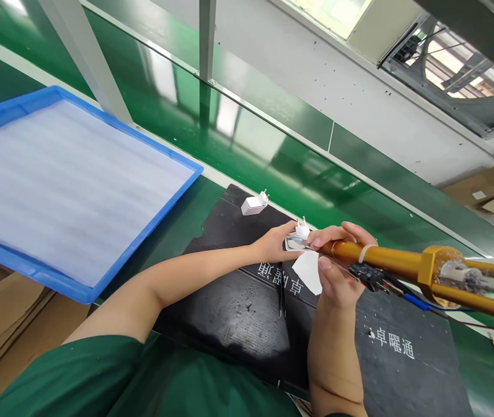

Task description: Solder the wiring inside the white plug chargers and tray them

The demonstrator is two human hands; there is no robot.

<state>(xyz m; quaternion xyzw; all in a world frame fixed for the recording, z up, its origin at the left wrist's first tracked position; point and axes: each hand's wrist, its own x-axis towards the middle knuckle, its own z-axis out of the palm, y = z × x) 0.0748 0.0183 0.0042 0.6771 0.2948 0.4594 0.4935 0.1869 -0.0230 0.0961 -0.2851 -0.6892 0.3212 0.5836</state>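
The left hand point(277, 242) reaches in with its fingers clamped on a small white plug adapter point(302, 230), whose two prongs point toward 12 o'clock. At its 4 o'clock is the right hand point(337, 269), thumb and fingers spread around the tip end of a gold tool point(385, 259); whether they grip it I cannot tell. The tool comes in from 3 o'clock, a black module point(366, 276) and wires along its lower side, and its thin tip meets the adapter or lies just beside it.

Under the hands, at 6 o'clock from the adapter, a piece of white paper point(307, 272) rests on a black sheet point(238, 318) printed with white characters, which covers part of the green desk point(186, 217). A second white adapter point(253, 204) sits on the sheet at 10 o'clock. Farther out, a blue tray point(16, 108) with a white liner point(77, 185) lies toward 9 o'clock, and a fan point(459, 69) is toward 2 o'clock.
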